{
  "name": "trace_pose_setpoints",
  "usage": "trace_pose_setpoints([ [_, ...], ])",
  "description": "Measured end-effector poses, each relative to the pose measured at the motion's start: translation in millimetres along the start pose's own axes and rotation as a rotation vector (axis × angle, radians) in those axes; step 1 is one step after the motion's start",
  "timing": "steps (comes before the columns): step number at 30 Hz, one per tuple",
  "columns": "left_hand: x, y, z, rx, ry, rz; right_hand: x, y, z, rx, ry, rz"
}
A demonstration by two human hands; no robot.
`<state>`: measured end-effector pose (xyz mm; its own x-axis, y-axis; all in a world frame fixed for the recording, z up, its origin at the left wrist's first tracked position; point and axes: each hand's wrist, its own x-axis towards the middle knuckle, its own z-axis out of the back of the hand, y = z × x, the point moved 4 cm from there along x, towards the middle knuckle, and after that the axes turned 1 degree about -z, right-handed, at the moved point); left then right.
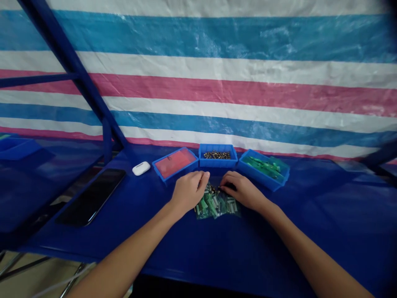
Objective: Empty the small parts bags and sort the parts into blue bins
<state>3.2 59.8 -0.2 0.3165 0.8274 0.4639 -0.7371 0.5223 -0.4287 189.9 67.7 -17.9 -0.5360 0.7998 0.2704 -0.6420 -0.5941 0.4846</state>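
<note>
Parts pile, green/silver [215, 205], print unreadable; L hand [189, 191] & R hand [243, 191], fingers pressed together, any pinch unclear.

A black smartphone [90, 197], white earbuds case [141, 168], striped tarpaulin [198, 87], blue table cover [313, 215]

Blue bins [218, 162] (one lined red)

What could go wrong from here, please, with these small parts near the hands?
The loose pile of small green and metal parts lies right under the left hand and right hand, so pieces might scatter across the blue table cover. A bump from the right hand could also shift the blue bin of green parts.
</note>
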Motion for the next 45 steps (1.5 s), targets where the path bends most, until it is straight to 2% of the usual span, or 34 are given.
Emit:
trace_pose_setpoints([
  [4,0.5,-0.5,-3.7,0.001,0.039,-0.032,-0.7,14.1,2.0,0.013,-0.067,-0.014],
  [9,-0.6,-4.1,-8.8,-0.060,0.055,-0.114,-1.4,36.7,4.2,0.043,-0.124,0.066],
  [14,1.6,1.5,-6.6,-0.043,0.018,-0.077,-3.2,42.3,6.1,0.115,-0.149,0.049],
  [17,3.6,7.1,-4.1,-0.022,-0.015,-0.037,5.0,41.2,18.9,0.140,-0.211,0.034],
  [19,4.3,9.2,-3.4,-0.013,-0.029,-0.021,18.1,36.5,34.1,0.081,-0.291,0.043],
  [22,3.9,9.4,-4.0,-0.006,-0.022,-0.015,43.2,23.4,56.5,-0.172,-0.394,0.053],
  [24,3.4,8.8,-4.7,-0.006,-0.007,-0.015,56.2,15.4,60.8,-0.400,-0.341,0.062],
  [27,3.0,9.5,-4.2,-0.001,-0.003,0.006,57.2,13.2,51.1,-0.570,-0.265,0.101],
  [30,3.1,11.6,-2.1,0.009,-0.021,0.041,44.5,19.1,25.1,-0.531,-0.160,0.138],
  [33,3.7,14.3,-0.2,0.020,-0.041,0.080,37.3,19.5,-3.9,-0.517,-0.009,0.092],
  [35,4.2,16.0,0.4,0.022,-0.052,0.102,40.1,17.0,-16.6,-0.528,0.039,0.062],
  [41,4.9,19.7,0.6,0.012,-0.069,0.128,59.5,11.8,-26.3,-0.412,0.020,0.029],
  [45,4.8,16.6,0.0,-0.006,-0.056,0.095,51.3,10.6,-23.6,-0.410,-0.010,0.055],
])
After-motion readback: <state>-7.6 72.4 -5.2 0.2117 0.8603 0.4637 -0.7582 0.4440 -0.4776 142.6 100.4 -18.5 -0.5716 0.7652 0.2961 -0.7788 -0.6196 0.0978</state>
